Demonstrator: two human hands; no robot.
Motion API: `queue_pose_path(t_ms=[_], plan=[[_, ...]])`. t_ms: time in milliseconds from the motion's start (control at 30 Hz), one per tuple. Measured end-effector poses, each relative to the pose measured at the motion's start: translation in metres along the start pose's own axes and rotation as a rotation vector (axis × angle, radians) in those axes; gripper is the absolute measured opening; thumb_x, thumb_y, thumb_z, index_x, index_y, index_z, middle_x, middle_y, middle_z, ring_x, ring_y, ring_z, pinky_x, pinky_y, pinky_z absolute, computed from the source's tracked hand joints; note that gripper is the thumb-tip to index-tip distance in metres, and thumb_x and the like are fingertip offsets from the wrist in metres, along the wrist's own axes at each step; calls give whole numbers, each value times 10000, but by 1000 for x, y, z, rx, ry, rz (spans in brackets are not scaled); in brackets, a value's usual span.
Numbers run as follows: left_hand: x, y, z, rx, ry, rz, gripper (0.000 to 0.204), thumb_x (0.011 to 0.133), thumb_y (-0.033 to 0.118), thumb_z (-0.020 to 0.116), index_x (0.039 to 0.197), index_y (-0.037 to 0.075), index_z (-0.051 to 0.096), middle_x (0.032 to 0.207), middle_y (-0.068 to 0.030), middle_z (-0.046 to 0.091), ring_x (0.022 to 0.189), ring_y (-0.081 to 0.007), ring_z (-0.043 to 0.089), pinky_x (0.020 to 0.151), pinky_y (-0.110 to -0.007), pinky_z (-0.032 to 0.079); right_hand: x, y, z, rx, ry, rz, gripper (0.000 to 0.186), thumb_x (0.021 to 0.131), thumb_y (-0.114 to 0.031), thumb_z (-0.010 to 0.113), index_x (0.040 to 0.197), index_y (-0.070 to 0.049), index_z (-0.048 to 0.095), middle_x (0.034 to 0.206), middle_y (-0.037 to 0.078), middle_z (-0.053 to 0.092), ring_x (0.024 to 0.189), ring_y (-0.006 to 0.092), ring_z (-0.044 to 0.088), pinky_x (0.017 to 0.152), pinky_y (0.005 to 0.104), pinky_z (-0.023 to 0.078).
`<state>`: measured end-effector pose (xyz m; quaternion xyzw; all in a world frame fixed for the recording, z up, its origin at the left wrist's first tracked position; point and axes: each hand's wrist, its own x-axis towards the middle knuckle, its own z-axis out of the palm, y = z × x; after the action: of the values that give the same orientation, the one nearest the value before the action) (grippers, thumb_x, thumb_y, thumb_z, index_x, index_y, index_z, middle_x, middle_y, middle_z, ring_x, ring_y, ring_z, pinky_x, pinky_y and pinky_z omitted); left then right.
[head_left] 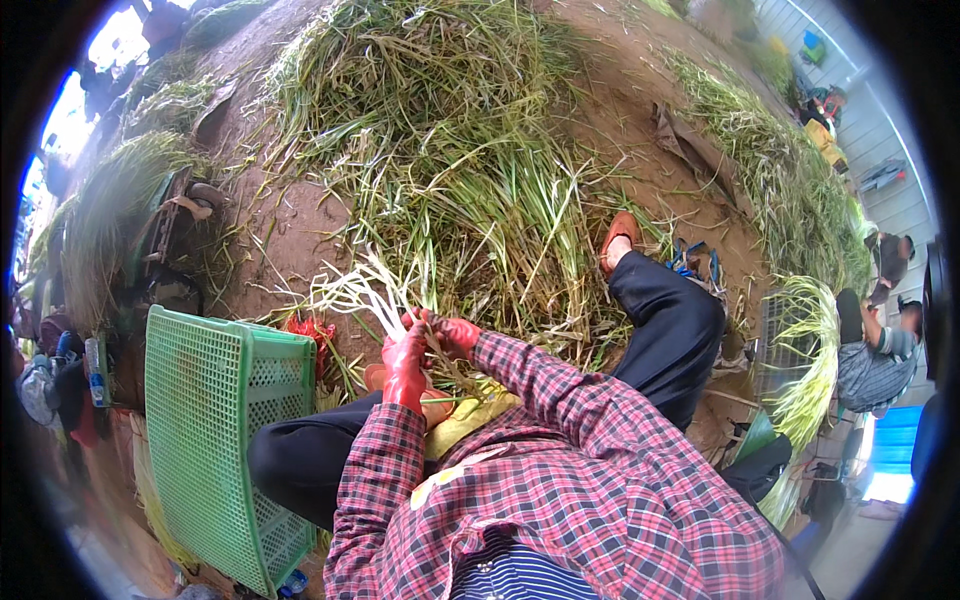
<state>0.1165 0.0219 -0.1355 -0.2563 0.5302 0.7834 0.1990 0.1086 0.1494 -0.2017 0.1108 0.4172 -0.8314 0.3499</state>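
In the head view, a small bunch of white stalks [372, 295] is being gripped by the left hand [405, 368], red-gloved and closed around it, out in front of the lap. Right beside it, the right hand [455, 336] is being held close in (gloved in red as well, a matching pair!), its fingers curled; whether anything is being pinched there cannot be told. The pale ends are being pointed forward and to the left. And straight ahead, the brown ground [300, 215] is being covered by a great heap of green stalks [440, 130]! The left knee is being flanked by a green crate [195, 420], while an orange shoe [618, 240] is being worn on the right foot.
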Motion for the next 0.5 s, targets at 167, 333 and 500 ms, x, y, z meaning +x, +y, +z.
queue_pose_path(t_ms=[167, 333, 500], plan=[[-2, 15, 2, -7, 204, 219, 172, 823, 131, 658, 991, 111, 625, 753, -47, 678, 460, -66, 524, 343, -207, 352, 15, 4, 5, -654, 456, -185, 262, 899, -304, 548, 972, -66, 629, 862, 73, 664, 749, 132, 590, 692, 262, 464], [2, 96, -19, 5, 251, 650, 181, 874, 93, 573, 1051, 73, 605, 797, -72, 672, 566, -68, 577, 473, -166, 434, -17, 26, -31, -1088, 754, 172, 281, 862, -360, 533, 917, -103, 632, 895, 148, 632, 883, 335, 596, 794, 418, 459], [-30, 170, -44, -338, 152, 910, 312, 910, 100, 503, 1203, -1, 477, 954, -68, 629, 789, -95, 600, 831, -356, 534, -51, 33, -119, -1030, 904, 499, 283, 870, -276, 559, 1102, -126, 626, 991, 108, 638, 903, 242, 606, 822, 346, 473]])
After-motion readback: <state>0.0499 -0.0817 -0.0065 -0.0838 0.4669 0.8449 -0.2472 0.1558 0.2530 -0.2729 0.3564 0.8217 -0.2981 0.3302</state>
